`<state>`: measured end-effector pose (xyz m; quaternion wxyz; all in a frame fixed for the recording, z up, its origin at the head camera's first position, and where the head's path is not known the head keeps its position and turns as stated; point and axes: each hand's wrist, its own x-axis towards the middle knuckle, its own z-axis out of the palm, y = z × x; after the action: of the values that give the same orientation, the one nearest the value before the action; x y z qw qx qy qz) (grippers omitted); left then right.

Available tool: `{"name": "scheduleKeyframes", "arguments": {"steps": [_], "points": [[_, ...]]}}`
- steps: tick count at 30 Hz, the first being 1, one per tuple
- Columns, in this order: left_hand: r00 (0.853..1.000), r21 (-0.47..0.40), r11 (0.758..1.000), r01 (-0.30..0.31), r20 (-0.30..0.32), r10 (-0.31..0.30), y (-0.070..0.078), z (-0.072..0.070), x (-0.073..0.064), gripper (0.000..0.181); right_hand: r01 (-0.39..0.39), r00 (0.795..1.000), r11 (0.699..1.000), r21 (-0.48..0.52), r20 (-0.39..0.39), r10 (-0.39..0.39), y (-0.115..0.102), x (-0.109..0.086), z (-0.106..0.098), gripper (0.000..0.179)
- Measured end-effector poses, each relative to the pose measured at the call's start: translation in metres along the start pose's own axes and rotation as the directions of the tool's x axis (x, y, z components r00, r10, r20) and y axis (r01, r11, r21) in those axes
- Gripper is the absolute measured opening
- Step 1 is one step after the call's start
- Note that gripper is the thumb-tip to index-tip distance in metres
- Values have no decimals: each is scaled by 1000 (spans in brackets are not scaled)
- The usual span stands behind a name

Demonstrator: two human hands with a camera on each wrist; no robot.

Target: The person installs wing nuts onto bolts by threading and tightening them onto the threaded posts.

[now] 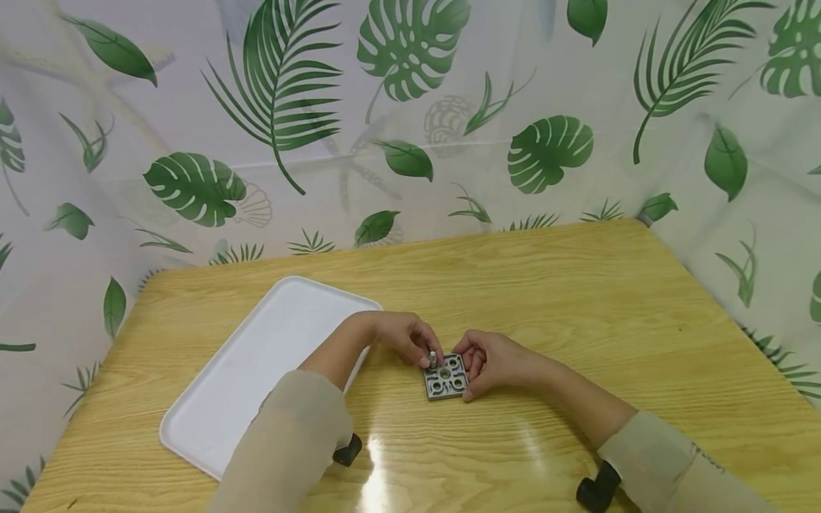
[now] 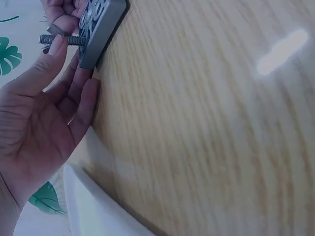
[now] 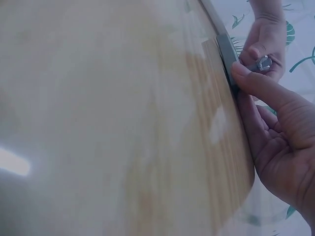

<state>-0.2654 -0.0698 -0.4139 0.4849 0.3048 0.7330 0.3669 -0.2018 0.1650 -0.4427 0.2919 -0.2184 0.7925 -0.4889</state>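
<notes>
A square grey metal plate (image 1: 447,381) with several round holes lies in front of me over the table. My right hand (image 1: 500,362) grips it along its right edge, thumb at the near corner. From the plate's far left corner rises a threaded bolt (image 2: 74,40), with a metal nut (image 2: 55,30) around its shaft. My left hand (image 1: 403,336) pinches the nut between thumb and fingers, part of it hidden by the thumb. Seen from the right wrist, the nut (image 3: 265,63) is close beyond the right thumb.
A white rectangular tray (image 1: 269,363) lies on the left of the wooden table (image 1: 545,285), partly under my left forearm. A leaf-patterned cloth (image 1: 481,157) hangs behind and beside the table. Black straps (image 1: 599,488) hang near both sleeves.
</notes>
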Motion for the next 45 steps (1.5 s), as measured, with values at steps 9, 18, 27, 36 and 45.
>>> {"name": "scheduleKeyframes", "arguments": {"steps": [9, 18, 27, 36, 45], "points": [[877, -218, 962, -164, -479, 41, -32, 38, -15, 44, 30, 999, 999, 33, -13, -30, 2, 1, 1, 62], [510, -114, 977, -179, -860, -7, -22, 103, -6, 40, 25, 999, 999, 27, -33, -24, 3, -1, 2, 61], [296, -51, 978, -202, -955, 11, -13, 121, 13, 37, 20, 999, 999, 25, -35, -19, 5, -2, 1, 62], [324, -56, 977, -204, -946, 13, -16, 118, 10, 25, 26, 999, 1000, 14, -28, -26, 3, 1, 1, 62], [688, -45, 984, -171, -721, 87, -25, 78, -6, 21, 14, 1000, 1000, 11, -19, -14, 2, 1, 2, 62]]}}
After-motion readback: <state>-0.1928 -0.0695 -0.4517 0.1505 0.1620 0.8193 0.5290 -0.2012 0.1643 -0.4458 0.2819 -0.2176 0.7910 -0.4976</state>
